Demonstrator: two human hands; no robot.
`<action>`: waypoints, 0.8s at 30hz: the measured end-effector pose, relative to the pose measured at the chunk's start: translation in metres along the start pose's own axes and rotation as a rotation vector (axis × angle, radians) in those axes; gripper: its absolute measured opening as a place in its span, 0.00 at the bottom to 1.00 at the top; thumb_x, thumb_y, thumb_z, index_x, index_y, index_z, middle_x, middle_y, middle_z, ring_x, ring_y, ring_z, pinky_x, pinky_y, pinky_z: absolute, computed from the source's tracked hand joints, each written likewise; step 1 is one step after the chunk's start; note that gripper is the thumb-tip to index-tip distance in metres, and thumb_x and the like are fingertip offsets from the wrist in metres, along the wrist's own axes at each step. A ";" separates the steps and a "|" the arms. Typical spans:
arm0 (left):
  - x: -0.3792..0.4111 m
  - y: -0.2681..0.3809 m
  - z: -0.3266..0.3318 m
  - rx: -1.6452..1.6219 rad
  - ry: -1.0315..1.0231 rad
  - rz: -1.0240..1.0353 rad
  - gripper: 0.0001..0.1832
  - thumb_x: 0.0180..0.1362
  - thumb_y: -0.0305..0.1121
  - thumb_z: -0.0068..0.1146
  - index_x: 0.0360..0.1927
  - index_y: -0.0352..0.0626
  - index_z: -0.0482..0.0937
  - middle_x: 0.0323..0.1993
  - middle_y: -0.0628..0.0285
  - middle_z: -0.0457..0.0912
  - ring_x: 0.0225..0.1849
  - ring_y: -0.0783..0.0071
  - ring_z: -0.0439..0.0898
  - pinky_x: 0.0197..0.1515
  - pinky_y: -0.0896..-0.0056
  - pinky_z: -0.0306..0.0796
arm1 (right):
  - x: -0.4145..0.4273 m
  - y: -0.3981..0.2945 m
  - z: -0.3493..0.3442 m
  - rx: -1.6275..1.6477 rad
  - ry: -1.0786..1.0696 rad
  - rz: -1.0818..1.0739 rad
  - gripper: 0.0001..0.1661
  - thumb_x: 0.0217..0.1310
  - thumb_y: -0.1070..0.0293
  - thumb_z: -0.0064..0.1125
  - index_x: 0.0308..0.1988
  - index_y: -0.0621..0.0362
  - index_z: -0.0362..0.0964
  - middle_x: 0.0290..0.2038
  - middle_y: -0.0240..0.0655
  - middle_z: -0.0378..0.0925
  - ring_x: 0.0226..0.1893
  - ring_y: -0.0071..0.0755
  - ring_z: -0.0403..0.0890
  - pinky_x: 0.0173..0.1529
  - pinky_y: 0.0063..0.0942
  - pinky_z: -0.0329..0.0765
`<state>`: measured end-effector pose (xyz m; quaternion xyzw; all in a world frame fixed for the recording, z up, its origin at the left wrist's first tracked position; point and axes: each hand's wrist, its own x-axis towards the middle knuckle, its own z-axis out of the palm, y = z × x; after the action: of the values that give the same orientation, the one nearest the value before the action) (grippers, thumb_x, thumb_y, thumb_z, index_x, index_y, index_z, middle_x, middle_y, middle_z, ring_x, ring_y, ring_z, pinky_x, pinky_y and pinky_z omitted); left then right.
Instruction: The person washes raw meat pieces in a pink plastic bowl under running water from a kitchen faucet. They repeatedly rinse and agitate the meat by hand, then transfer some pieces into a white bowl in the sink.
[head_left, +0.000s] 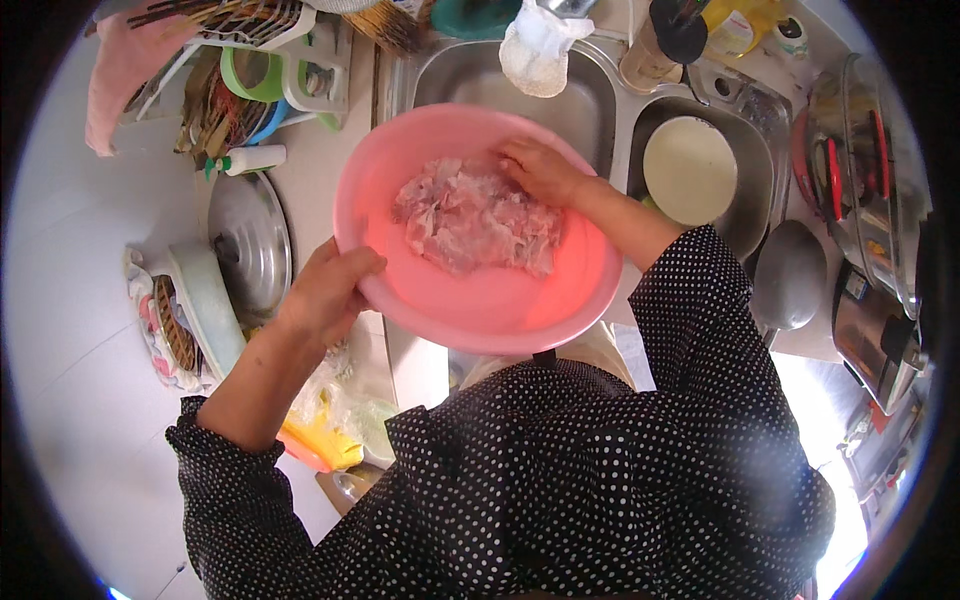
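Observation:
A pink plastic basin (472, 322) is in front of me, over the near edge of the large sink bowl. Pieces of raw meat (480, 221) lie heaped in it. My left hand (330, 289) grips the basin's left rim, thumb over the inside and fingers beneath. My right hand (544, 172) reaches over the right rim into the basin. Its fingers are curled at the upper right edge of the meat; the fingertips are partly hidden, and whether they hold a piece is unclear.
Above the large steel sink bowl (555, 112) hangs a cloth-covered faucet (534, 56). A pale round basin (690, 171) sits in the smaller sink bowl. On the left are a metal lid (251, 244) and a white bottle (255, 159). Glass lids (870, 172) lean at the right.

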<state>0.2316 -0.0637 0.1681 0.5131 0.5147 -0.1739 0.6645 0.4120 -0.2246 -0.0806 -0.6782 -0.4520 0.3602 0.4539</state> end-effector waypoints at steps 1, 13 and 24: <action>0.000 0.001 0.002 0.007 -0.003 0.009 0.23 0.54 0.28 0.51 0.54 0.30 0.67 0.45 0.56 0.77 0.43 0.67 0.79 0.43 0.63 0.77 | -0.001 0.004 0.003 0.008 0.016 0.020 0.17 0.64 0.69 0.47 0.52 0.62 0.68 0.51 0.46 0.72 0.54 0.46 0.72 0.61 0.35 0.66; 0.005 0.019 0.004 0.048 0.002 -0.011 0.24 0.54 0.27 0.51 0.55 0.32 0.68 0.49 0.55 0.77 0.49 0.66 0.78 0.51 0.62 0.74 | -0.004 -0.035 -0.013 -0.193 -0.119 0.000 0.27 0.65 0.61 0.45 0.60 0.61 0.61 0.58 0.48 0.66 0.62 0.47 0.63 0.68 0.38 0.55; 0.007 0.028 0.005 0.131 0.023 0.015 0.26 0.53 0.26 0.50 0.58 0.32 0.65 0.49 0.54 0.77 0.45 0.64 0.79 0.42 0.62 0.77 | -0.003 -0.013 0.006 0.084 0.192 -0.089 0.27 0.64 0.64 0.45 0.61 0.61 0.59 0.55 0.49 0.69 0.57 0.49 0.68 0.64 0.39 0.60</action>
<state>0.2585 -0.0546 0.1755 0.5613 0.5059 -0.1961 0.6249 0.4018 -0.2229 -0.0705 -0.6692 -0.4208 0.2916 0.5386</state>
